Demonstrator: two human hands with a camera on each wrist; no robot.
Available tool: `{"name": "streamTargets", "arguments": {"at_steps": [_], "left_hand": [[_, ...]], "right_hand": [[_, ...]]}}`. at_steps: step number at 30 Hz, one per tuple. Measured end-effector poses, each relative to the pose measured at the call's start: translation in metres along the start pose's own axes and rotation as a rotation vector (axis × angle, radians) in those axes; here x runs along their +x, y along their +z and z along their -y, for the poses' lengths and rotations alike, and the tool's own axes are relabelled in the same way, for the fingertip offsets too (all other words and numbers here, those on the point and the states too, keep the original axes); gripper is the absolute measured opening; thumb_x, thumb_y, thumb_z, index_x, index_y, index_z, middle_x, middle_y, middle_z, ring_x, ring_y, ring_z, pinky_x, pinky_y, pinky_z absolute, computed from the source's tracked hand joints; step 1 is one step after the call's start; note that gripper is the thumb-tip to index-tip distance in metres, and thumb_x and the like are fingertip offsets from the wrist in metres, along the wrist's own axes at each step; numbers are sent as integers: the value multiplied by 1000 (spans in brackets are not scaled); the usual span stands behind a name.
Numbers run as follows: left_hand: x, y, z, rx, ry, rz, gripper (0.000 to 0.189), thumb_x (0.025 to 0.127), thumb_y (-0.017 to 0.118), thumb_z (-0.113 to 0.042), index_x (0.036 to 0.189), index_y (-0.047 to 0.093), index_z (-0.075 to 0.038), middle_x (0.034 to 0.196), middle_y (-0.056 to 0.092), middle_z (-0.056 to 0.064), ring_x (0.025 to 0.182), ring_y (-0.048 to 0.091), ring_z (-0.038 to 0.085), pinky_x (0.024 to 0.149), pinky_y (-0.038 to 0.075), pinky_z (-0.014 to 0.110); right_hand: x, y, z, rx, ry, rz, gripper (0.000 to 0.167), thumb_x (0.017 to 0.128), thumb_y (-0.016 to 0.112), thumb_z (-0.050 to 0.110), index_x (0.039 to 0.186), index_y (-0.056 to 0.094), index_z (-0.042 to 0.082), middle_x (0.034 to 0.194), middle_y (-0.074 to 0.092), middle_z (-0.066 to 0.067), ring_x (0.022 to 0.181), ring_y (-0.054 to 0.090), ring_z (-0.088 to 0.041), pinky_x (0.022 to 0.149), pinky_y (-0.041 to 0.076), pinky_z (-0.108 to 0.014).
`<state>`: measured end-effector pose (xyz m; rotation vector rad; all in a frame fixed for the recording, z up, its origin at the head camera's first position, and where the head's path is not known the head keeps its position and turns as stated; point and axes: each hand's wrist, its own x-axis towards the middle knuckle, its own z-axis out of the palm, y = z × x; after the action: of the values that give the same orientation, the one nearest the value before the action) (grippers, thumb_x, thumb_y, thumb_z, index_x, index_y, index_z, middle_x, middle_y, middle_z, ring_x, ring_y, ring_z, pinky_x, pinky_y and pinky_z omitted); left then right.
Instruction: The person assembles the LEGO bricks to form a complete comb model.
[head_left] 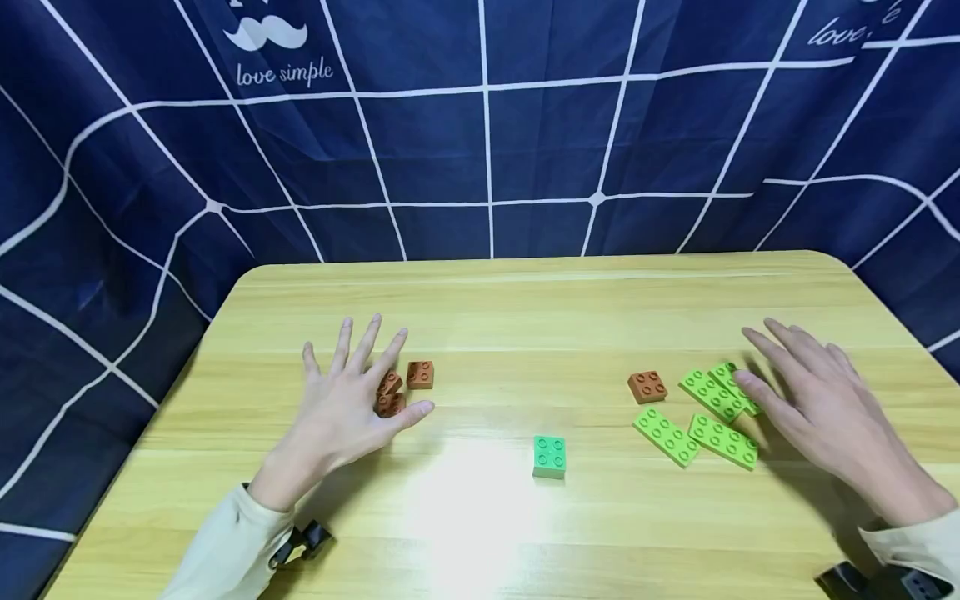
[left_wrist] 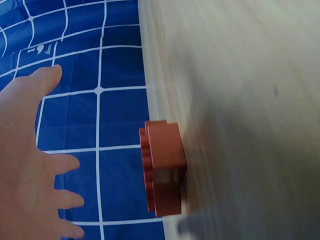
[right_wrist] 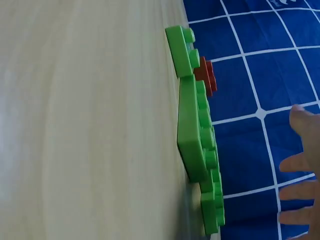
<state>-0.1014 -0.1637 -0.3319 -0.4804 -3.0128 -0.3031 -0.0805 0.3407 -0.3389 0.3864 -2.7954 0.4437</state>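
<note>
Several bricks (head_left: 723,442) near both hands (head_left: 341,412) (head_left: 817,408), one green brick (head_left: 550,457) between them.

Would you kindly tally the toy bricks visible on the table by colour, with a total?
Reddish-brown bricks: 4
Lime-green bricks: 4
Darker green brick: 1
Total visible: 9

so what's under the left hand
In the head view, two brown bricks show partly past the edge of the left hand; a third brown brick lies in plain sight beside them. Anything fully covered by the hand can't be seen.
</note>
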Motion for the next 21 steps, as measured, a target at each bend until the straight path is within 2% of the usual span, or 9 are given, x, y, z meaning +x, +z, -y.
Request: {"name": "streamTargets", "arguments": {"at_steps": [3,7,10,13,17,21], "left_hand": [[2,2,-3,4,62,-28,93,81,44,-79,154,25,-24,161,14,8,147,0,34,108,-3,72],[4,3,-8,-35,140,-51,91,85,48,-73,153,28,-16,160,17,9,147,4,31,115,1,63],[4,3,-12,-126,219,-34,88,88,52,-66,152,30,-10,160,16,8,148,6,28,118,5,54],[3,2,-18,-252,294,9,83,90,56,-59,150,32,-6,159,17,5,147,9,25,119,13,49],[3,1,-30,-350,368,43,75,92,59,-51,146,39,-3,154,32,8,143,27,24,115,28,44],[7,3,-44,-365,460,35,61,93,62,-42,137,51,-1,140,52,12,130,47,25,108,40,39]], "right_hand": [[2,2,4,42,-39,-21,58,96,60,26,146,39,5,148,35,-27,140,25,-43,118,4,-54],[5,4,9,66,-88,-40,59,93,65,22,145,42,4,142,42,-28,133,36,-45,119,11,-51],[6,5,11,60,-102,-21,58,94,64,22,144,42,1,140,45,-29,129,40,-47,119,11,-49],[7,7,12,48,-122,-7,55,94,65,21,140,45,-1,136,49,-28,124,45,-47,120,11,-45],[8,11,13,44,-172,-17,53,91,68,18,137,50,-1,132,54,-27,116,50,-48,119,18,-42],[10,16,16,50,-220,-26,53,88,71,15,136,53,2,129,56,-25,112,52,-46,115,29,-40]]}}
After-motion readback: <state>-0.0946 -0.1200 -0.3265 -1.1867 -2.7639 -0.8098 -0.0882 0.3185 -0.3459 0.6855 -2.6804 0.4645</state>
